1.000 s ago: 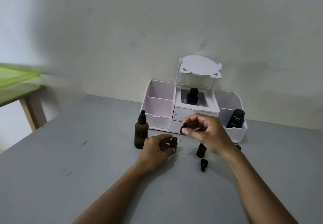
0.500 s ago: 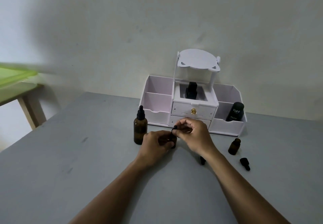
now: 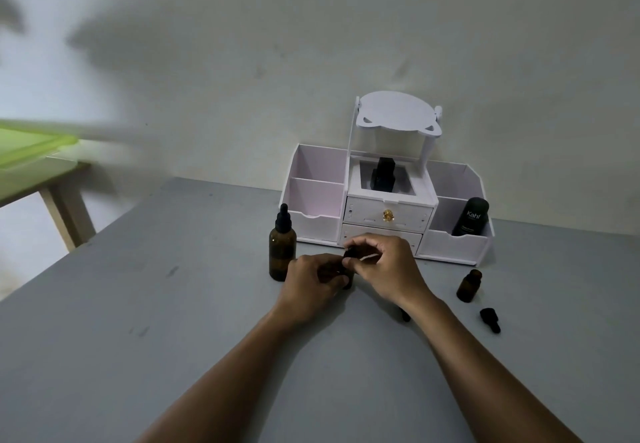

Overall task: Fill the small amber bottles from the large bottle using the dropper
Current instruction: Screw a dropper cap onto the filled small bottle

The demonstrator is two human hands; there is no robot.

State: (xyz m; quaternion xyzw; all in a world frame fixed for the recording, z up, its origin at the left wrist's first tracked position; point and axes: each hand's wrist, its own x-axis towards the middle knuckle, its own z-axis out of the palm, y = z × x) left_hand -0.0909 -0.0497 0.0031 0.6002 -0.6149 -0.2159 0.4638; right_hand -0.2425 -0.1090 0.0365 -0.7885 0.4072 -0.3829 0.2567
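The large amber bottle [image 3: 282, 254] with a black dropper top stands on the grey table [image 3: 173, 321], just left of my hands. My left hand [image 3: 313, 287] grips a small amber bottle [image 3: 347, 274], mostly hidden by my fingers. My right hand [image 3: 384, 268] pinches a black dropper cap [image 3: 349, 253] right at that bottle's top. A second small amber bottle [image 3: 468, 285] stands open to the right, with a loose black dropper cap [image 3: 489, 319] lying in front of it. Another dark cap [image 3: 404, 315] peeks out under my right wrist.
A white organiser [image 3: 453, 247] with drawers and side bins stands against the wall behind my hands. It holds a black bottle [image 3: 383, 174] in its middle and a black Kahf tube [image 3: 472, 217] in its right bin. A wooden table with a green lid [image 3: 31, 146] is at far left.
My right hand has come down and left with the black cap, from above the table to the top of the small bottle that my left hand holds. The view shifted slightly.
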